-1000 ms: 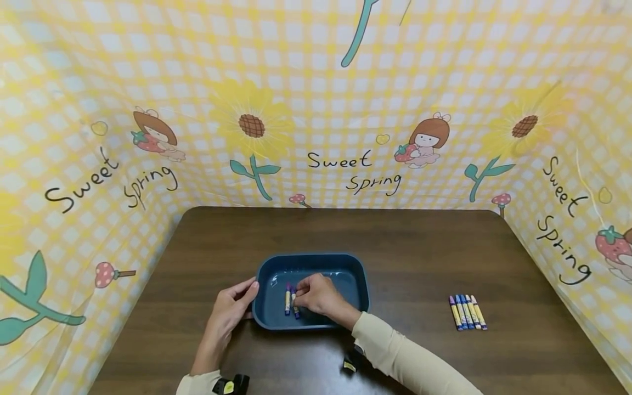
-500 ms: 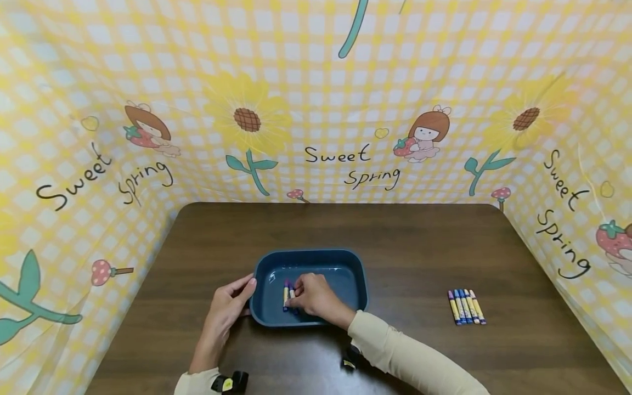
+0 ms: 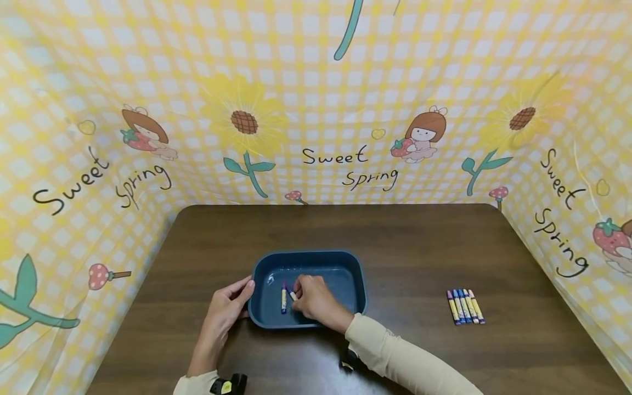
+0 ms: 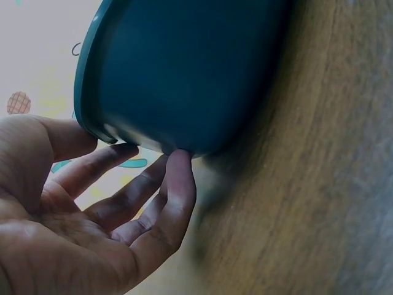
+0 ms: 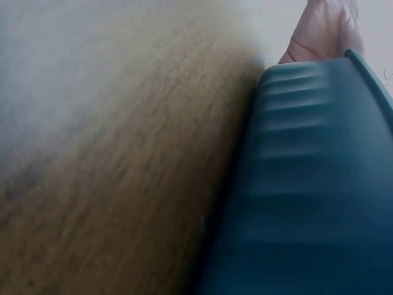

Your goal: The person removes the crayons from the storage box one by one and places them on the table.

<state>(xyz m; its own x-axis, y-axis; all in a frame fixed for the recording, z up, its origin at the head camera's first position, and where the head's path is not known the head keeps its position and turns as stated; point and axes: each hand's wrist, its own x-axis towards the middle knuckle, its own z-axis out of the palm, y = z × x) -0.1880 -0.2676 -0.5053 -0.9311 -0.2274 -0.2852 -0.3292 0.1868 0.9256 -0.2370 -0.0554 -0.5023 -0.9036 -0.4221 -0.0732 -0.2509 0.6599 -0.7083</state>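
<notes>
A dark blue plastic tray point(image 3: 357, 285) stands on the table. My left hand point(image 3: 227, 310) grips its left end, the thumb at the rim; in the left wrist view the fingertips of that hand point(image 4: 180, 178) touch the outer wall. Inside the tray, a crayon with a purple tip point(image 3: 283, 299) lies on the floor. Just right of it, my right hand point(image 3: 316, 299) pinches a second crayon point(image 3: 293, 295), tilted and largely covered by the fingers. The right wrist view shows the tray's ribbed outer side point(image 5: 295, 160) but not the right hand's fingers.
Several crayons point(image 3: 466, 307) lie side by side in a row on the brown table point(image 3: 405, 247), right of the tray. A yellow checked cloth point(image 3: 326, 99) with printed flowers and lettering hangs round the back and sides.
The crayon under my right hand has gone from lying nearly parallel with the other to tilted, its lower end hidden by the fingers. My left hand stays on the tray.
</notes>
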